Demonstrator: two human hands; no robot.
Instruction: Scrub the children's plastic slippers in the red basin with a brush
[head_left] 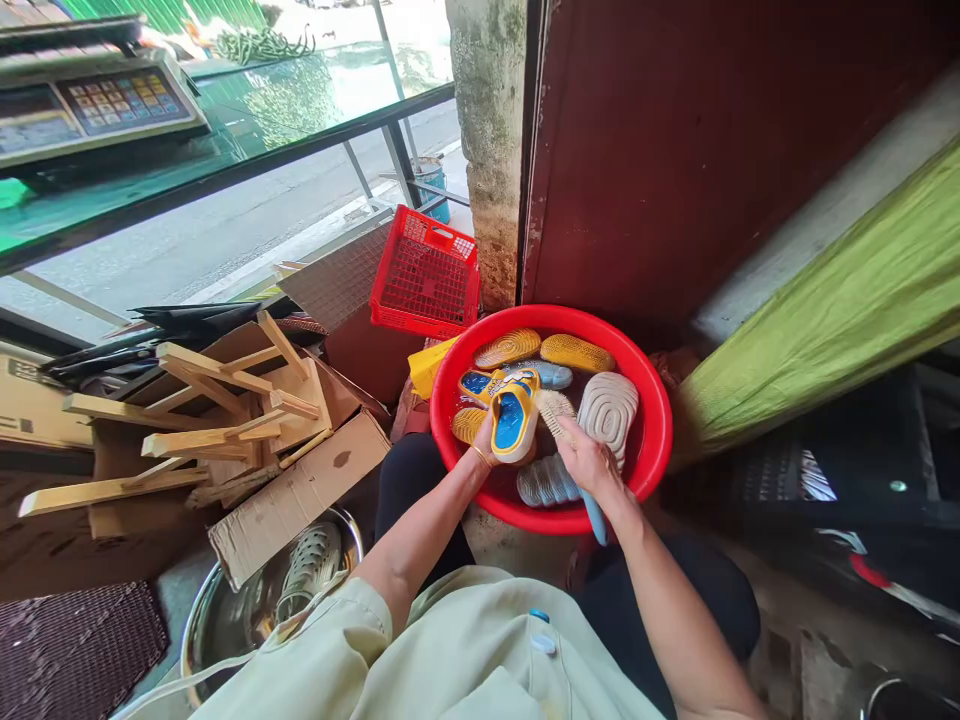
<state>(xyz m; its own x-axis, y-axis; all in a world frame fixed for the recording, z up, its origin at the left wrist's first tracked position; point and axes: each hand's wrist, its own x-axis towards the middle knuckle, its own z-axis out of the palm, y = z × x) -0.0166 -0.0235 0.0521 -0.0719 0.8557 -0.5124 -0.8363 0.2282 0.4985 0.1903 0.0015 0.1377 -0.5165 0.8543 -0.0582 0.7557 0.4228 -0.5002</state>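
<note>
My left hand (484, 447) is closed on a yellow slipper (513, 420) with a blue insole and a pale sole edge, held over a red basin (660, 430). In my right hand (589, 462) is a scrubbing brush (556, 412) with pale bristles and a blue handle, its bristles close beside the slipper; whether they touch it I cannot tell. Around them in the basin lie a second yellow slipper (475, 383), several upturned yellow soles, a grey-white sole (609, 415), a clear bluish sole (549, 482) and a light blue piece of footwear (551, 374) partly hidden.
Behind the basin stands a red plastic crate (427, 275) by a worn pillar (491, 150). Wooden stools (247, 400) and cardboard (300, 500) are piled at left. Below them, a metal basin (199, 620) holds a lace-up shoe (311, 570). Green cloth (825, 290) hangs at right.
</note>
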